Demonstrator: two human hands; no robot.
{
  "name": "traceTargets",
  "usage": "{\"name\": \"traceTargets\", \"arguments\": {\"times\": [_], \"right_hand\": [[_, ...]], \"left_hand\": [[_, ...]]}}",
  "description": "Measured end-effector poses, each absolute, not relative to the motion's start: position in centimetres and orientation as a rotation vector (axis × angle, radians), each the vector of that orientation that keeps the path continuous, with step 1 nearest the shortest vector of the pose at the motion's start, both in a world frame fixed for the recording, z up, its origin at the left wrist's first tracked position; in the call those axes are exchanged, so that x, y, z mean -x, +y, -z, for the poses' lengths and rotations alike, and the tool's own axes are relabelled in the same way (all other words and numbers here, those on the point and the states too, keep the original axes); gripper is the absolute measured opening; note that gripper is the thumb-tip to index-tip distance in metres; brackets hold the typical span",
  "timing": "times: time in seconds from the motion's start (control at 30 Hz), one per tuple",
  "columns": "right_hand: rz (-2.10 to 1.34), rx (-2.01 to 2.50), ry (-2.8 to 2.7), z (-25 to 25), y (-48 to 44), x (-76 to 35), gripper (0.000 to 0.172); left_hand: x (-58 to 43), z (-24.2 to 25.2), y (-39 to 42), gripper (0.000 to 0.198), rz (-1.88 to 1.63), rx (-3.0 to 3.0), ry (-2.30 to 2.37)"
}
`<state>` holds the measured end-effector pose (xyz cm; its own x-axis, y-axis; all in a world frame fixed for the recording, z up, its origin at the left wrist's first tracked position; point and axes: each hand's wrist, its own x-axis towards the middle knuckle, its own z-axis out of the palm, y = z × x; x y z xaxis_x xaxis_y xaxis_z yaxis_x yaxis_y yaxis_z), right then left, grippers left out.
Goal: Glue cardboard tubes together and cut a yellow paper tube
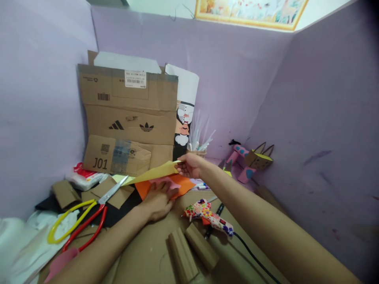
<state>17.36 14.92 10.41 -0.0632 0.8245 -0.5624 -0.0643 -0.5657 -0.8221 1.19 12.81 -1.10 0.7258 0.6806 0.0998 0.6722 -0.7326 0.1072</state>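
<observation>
My right hand (191, 165) pinches the right end of a yellow sheet of paper (154, 172), lifting that side off the pile. Below it, my left hand (158, 200) lies with fingers spread on a pink sheet (168, 181) over an orange sheet (184, 184). Large scissors (102, 207) with yellow and red handles lie partly open left of my left hand. A flower-patterned glue gun (207, 216) with a black cord rests under my right forearm. Two folded cardboard tubes (183, 252) lie nearer to me.
Flattened cardboard boxes (130, 126) lean on the back wall beside a paper chef figure (185, 114). A cup of clear sticks (197, 149) and pink cardboard animals (248, 159) stand at the back right. Cardboard scraps (65, 194) and a white cloth (17, 246) lie left.
</observation>
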Motion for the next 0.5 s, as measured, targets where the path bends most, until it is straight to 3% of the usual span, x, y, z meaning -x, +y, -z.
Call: {"name": "traceTargets", "arguments": {"times": [0.3, 0.43, 0.5], "right_hand": [[-1.698, 1.525, -0.758, -9.7, 15.1, -16.8, 0.021], [-1.690, 1.517, -0.790, -9.4, 14.7, -15.7, 0.022], [-1.698, 1.519, -0.826, -8.9, 13.9, -14.9, 0.031]], "left_hand": [[-2.9, 0.4, 14.2, 0.043, -0.361, -2.867, 1.046], [-4.6, 0.2, 14.4, 0.032, -0.462, -2.789, 1.047], [-4.8, 0.0, 14.0, 0.030, -0.563, -2.681, 1.123]]}}
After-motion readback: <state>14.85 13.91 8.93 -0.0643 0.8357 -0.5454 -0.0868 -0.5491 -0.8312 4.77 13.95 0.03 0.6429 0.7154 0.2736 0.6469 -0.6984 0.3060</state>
